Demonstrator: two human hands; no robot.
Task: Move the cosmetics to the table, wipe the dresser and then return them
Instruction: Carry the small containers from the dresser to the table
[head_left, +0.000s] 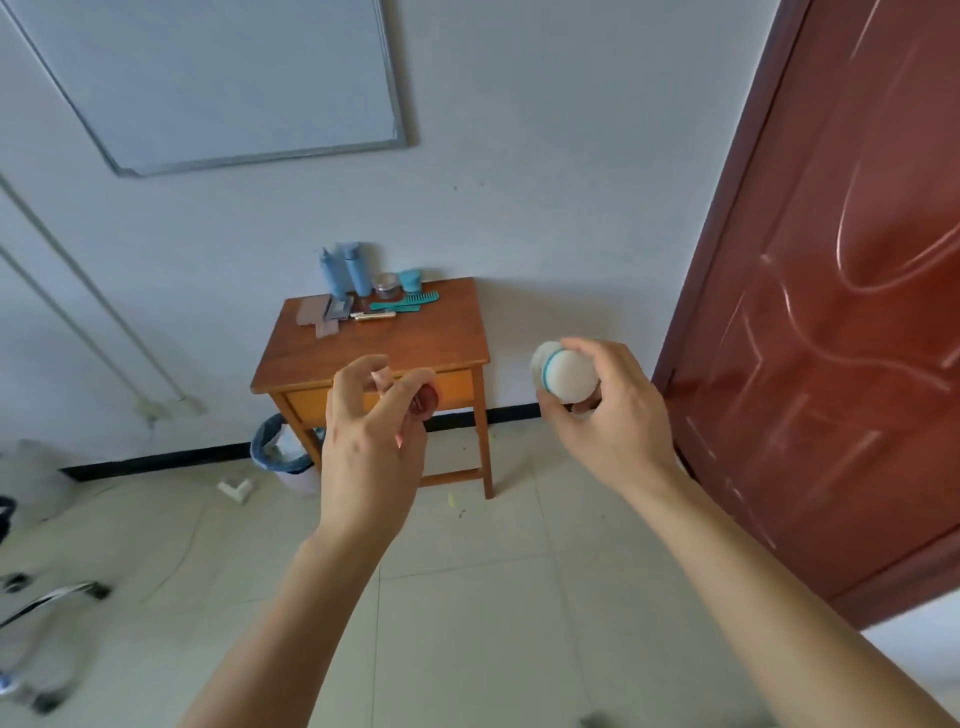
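Note:
My left hand is closed around a small dark red cosmetic item, held up in front of the wooden table. My right hand grips a white jar with a teal band to the right of the table. The small wooden table stands against the white wall. At its back edge are two blue bottles, a clear round jar, a teal cup, a teal comb, and flat grey-pink cases.
A dark red door fills the right side. A waste bin with a blue liner sits left of the table legs. A whiteboard hangs on the wall. Small white scrap lies on the tiled floor; blurred dark objects sit at far left.

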